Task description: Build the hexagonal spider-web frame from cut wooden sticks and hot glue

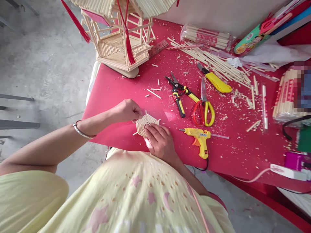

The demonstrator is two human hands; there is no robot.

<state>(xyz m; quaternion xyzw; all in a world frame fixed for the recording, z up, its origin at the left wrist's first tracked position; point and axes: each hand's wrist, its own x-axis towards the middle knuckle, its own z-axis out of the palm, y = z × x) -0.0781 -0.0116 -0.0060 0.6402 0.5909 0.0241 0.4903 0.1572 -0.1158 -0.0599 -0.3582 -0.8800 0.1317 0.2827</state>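
Note:
A small hexagonal web-like panel of thin wooden sticks [141,127] sits low over the front edge of the red table. My right hand [160,140] grips it from the right, with the fingers over its top and the thumb at its lower edge. At its upper left edge is my left hand [127,110], fingers curled together in a pinch; what they hold, if anything, is hidden. To the right of my right hand lies a yellow hot glue gun [200,139] with a clear glue stick in its back.
Behind the hands lie black-and-yellow cutters [179,92], red-and-yellow scissors [204,108] and a yellow utility knife [216,79]. A stick-built pavilion [121,51] with red tassels stands at the back left. Loose sticks [213,61] and shavings litter the red table [104,97].

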